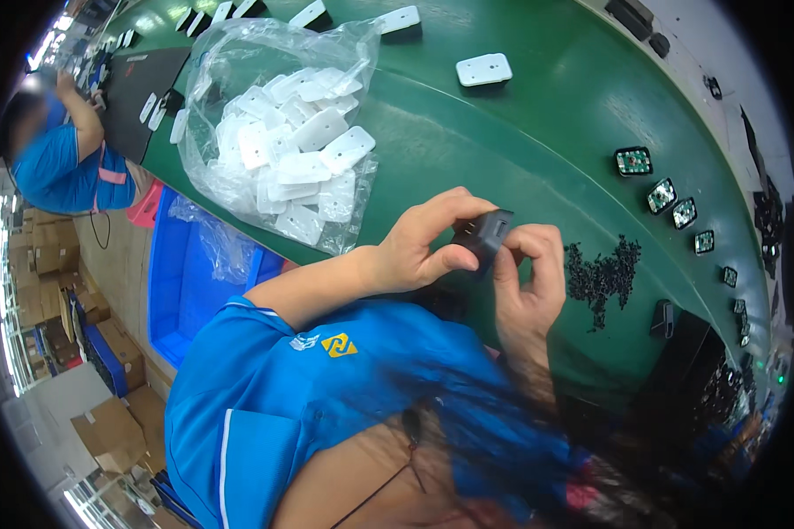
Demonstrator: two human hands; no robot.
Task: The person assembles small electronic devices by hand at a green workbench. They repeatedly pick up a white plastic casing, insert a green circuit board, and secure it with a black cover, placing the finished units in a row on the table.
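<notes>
Both my hands hold a small black plastic housing [483, 234] above the green work surface [520, 132]. My left hand [423, 242] grips it from the left with thumb underneath and fingers curled over the top. My right hand [531, 273] pinches its right side with the fingertips. A clear plastic bag [273, 132] full of several white flat plates lies just left of my hands. A pile of small black parts [602, 273] lies on the surface right of my right hand.
A row of small black housings with circuit boards [662, 196] runs along the right. White plates on black bases [483, 69] sit farther away. A blue bin [181, 273] stands beside the bench. Another person in blue [57, 159] works at the far left. Cardboard boxes [106, 432] lie on the floor.
</notes>
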